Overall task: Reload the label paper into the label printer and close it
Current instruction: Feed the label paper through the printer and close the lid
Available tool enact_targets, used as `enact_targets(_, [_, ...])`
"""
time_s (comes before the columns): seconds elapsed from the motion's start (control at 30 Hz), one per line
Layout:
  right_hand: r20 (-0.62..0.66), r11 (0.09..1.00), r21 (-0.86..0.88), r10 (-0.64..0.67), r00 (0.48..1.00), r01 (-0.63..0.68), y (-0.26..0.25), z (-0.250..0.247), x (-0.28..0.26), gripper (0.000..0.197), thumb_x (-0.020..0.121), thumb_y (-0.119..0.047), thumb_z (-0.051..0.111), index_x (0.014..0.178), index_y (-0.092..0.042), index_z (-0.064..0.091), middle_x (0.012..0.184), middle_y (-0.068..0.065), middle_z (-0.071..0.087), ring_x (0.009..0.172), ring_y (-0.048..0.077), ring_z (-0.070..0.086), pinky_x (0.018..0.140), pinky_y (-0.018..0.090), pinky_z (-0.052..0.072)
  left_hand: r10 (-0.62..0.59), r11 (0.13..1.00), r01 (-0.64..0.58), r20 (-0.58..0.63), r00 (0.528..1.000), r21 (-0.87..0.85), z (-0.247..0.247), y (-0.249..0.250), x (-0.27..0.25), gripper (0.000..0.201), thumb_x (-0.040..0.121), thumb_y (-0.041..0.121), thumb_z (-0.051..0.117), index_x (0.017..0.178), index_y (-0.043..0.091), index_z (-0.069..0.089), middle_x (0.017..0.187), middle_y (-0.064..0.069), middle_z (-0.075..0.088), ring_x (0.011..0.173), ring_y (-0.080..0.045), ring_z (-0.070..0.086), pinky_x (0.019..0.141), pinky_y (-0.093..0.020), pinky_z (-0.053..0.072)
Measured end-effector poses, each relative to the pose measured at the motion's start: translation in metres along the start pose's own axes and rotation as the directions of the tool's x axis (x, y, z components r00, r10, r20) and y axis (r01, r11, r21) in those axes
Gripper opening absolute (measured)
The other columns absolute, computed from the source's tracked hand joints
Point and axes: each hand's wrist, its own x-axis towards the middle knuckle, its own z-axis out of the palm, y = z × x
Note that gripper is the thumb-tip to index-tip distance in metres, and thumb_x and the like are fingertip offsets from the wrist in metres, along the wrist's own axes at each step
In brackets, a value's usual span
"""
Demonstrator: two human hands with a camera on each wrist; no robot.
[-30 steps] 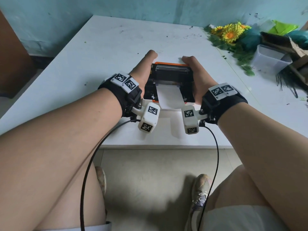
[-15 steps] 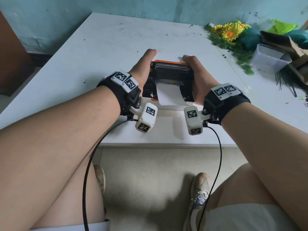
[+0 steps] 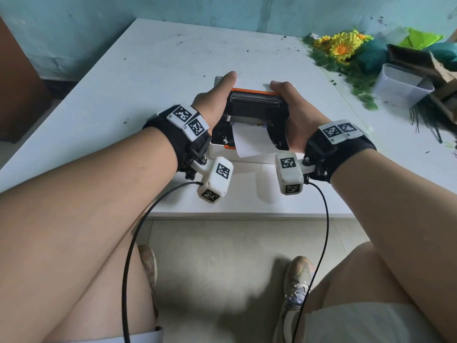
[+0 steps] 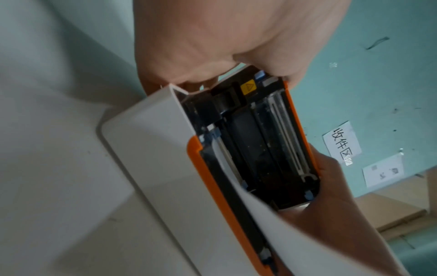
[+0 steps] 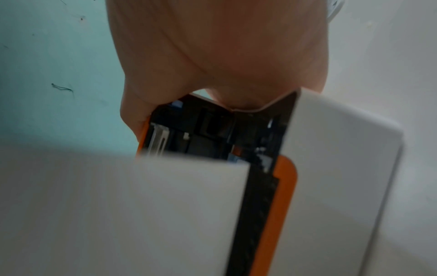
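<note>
The label printer (image 3: 222, 154) has a white body with orange trim and stands near the table's front edge. Its black, orange-edged lid (image 3: 257, 105) is raised at a slant over the base. A strip of white label paper (image 3: 249, 142) runs out of the opening toward me. My left hand (image 3: 215, 100) grips the lid's left side, thumb pointing away along it. My right hand (image 3: 294, 112) grips the lid's right side. The left wrist view shows the lid's roller and cutter bar (image 4: 260, 140) with the left hand (image 4: 212, 37) above. In the right wrist view the paper (image 5: 165, 205) hides much of the inside below the right hand (image 5: 212, 46).
Artificial sunflowers (image 3: 341, 45) and green foliage lie at the back right, beside a clear plastic tub (image 3: 400, 87) and a torn cardboard box (image 3: 435, 70). The white table (image 3: 148, 78) ends just in front of the printer. Black cables hang from both wrist cameras.
Both hands stay on the lid's sides. The lid's slant over the base looks nearly the same, and the paper strip lies as before.
</note>
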Motion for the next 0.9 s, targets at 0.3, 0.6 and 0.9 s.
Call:
enact_targets(0.3, [0.056,0.998,-0.006,0.062,0.997,-0.062,-0.008,-0.001,-0.003,0.046,0.089,-0.062,0.069,0.105,-0.018,0.073,0.091,0.008,0.074,0.086,0.025,0.069,0.091,0.043,0.055,0.066,0.732,-0.135,0.127,0.99,0.668,-0.003,-0.013,-0.026,0.148,0.053,0.059,0.101,0.157,0.009,0.008,0.147,-0.006,0.05,0.136,-0.029,0.053,0.111,-0.04,0.047])
enact_targets(0.6, [0.028,0.998,0.016,0.06,0.998,-0.06,-0.01,0.004,-0.013,0.039,0.09,-0.056,0.072,0.101,-0.019,0.071,0.093,0.009,0.077,0.089,0.029,0.072,0.098,0.048,0.057,0.081,0.686,-0.212,0.217,0.973,0.696,-0.012,-0.017,-0.034,0.142,0.067,0.046,0.099,0.16,0.005,0.0,0.131,-0.001,0.044,0.122,-0.025,0.05,0.101,-0.032,0.042])
enact_targets(0.9, [0.011,0.997,0.019,0.069,0.998,-0.069,-0.008,0.004,-0.008,0.045,0.082,-0.059,0.076,0.104,-0.019,0.07,0.108,0.009,0.067,0.1,0.026,0.066,0.107,0.048,0.051,0.104,0.768,-0.22,0.222,0.969,0.601,-0.019,-0.027,-0.01,0.159,0.034,0.086,0.091,0.162,0.022,0.021,0.148,0.013,0.047,0.139,-0.013,0.05,0.121,-0.039,0.042])
